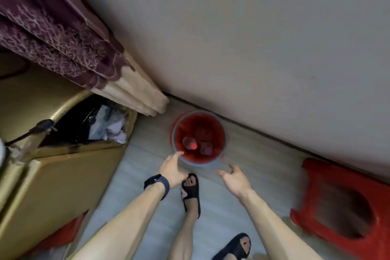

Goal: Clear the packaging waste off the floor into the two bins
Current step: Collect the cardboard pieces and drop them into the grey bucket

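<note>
Two containers stand in view: a round red bin [225, 137] with a grey rim, set against the wall, and to its left a brown box [73, 175] lined with a black bag. Both hold waste. Crumpled white and pale-green wrappings [111, 126] heap up in the box. The red bin has something round and translucent plus darker squarish pieces at its bottom, though blur makes them hard to name.

No packaging shows on the pale, smooth floor [147, 154] here, so the clearing looks close to done; what lies outside the frame I cannot judge.

The left hand [172, 167], a dark band on its wrist, reaches to the bin's near rim with straight fingers and holds nothing. The right hand [234, 177] hovers just beside the bin, fingers loosely spread, empty.

A glossy red plastic stool [337, 196] stands to the right, and a heavy purple patterned curtain [52, 34] hangs above the box.
</note>
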The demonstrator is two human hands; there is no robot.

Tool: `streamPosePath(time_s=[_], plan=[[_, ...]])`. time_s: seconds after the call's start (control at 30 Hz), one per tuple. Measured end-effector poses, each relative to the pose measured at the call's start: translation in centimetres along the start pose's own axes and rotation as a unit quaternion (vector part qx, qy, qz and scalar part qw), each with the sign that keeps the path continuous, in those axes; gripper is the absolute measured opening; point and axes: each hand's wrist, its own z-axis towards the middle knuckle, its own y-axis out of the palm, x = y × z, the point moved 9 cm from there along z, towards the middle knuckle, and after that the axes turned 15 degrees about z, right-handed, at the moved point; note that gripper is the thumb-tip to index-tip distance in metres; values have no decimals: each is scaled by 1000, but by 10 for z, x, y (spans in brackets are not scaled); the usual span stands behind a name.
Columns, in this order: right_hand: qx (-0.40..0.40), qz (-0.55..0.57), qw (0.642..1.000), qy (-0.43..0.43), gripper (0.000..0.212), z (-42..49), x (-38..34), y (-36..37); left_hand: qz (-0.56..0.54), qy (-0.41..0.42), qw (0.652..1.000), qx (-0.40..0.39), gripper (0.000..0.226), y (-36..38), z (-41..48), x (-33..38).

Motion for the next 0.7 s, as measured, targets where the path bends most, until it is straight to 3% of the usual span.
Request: streamPosePath(time_s=[0.17, 0.4, 0.6, 0.7], plan=[[0, -4, 1000, 2, 67, -27, 28, 1, 63, 13, 997, -40, 65, 20, -14, 0], [42, 65, 997, -24, 54, -95, 85, -40, 151, 95, 983, -47, 59, 29, -56, 82], [118, 154, 977, -85, 44, -143, 157, -103, 266, 190, 944, -45, 56, 82, -106, 181], [194, 189, 955, -123, 38, -180, 234, -149, 337, 252, 906, -51, 52, 152, -157, 240]])
